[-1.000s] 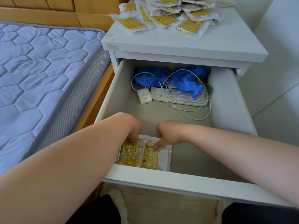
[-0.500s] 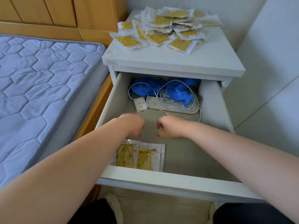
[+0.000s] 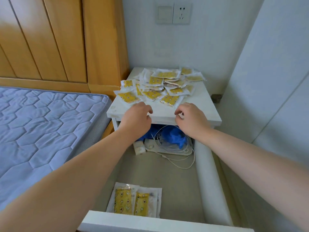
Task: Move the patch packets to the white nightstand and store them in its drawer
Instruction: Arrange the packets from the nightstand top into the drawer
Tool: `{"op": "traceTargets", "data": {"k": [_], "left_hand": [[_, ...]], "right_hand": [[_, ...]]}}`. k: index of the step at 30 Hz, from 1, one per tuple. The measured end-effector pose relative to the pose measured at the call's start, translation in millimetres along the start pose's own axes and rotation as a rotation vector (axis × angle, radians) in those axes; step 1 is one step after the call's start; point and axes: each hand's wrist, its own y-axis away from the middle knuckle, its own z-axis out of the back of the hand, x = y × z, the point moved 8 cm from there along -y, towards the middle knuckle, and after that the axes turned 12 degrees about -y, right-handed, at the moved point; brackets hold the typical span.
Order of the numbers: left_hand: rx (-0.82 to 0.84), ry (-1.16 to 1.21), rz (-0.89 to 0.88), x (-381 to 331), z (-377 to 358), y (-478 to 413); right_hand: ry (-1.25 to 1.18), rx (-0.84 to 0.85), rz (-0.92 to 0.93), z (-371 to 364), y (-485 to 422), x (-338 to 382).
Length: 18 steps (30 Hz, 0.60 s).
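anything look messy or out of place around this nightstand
The packets on the nightstand lie in a loose, overlapping heap, and a few poke past its left edge. At the back of the drawer, a white cable sprawls in tangled loops over something blue. Two packets at its front lie flat side by side.

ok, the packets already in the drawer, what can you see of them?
The stored packets are flat, white-edged pouches with yellow patterned fronts, seemingly plastic film. Two fronts show side by side, overlapping. They lie flat on the drawer floor, front left, by its front panel. Neither left hand nor right hand touches them.
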Motion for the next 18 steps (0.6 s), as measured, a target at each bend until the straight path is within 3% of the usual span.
{"op": "traceTargets", "data": {"k": [4, 8, 18], "left_hand": [[0.014, -0.027, 0.069, 14.5, -9.4, -23.2], [0.167, -0.219, 0.138, 29.0, -33.1, -42.3], [0.119, -0.327, 0.046, 23.5, -64.9, -91.4]], "right_hand": [[-0.066, 0.081, -0.283, -8.5, -20.9, -42.1], [-0.241, -0.011, -0.422, -4.4, -42.3, -64.2], [-0.531, -0.194, -0.424, -1.4, -89.3, -95.4]]}}
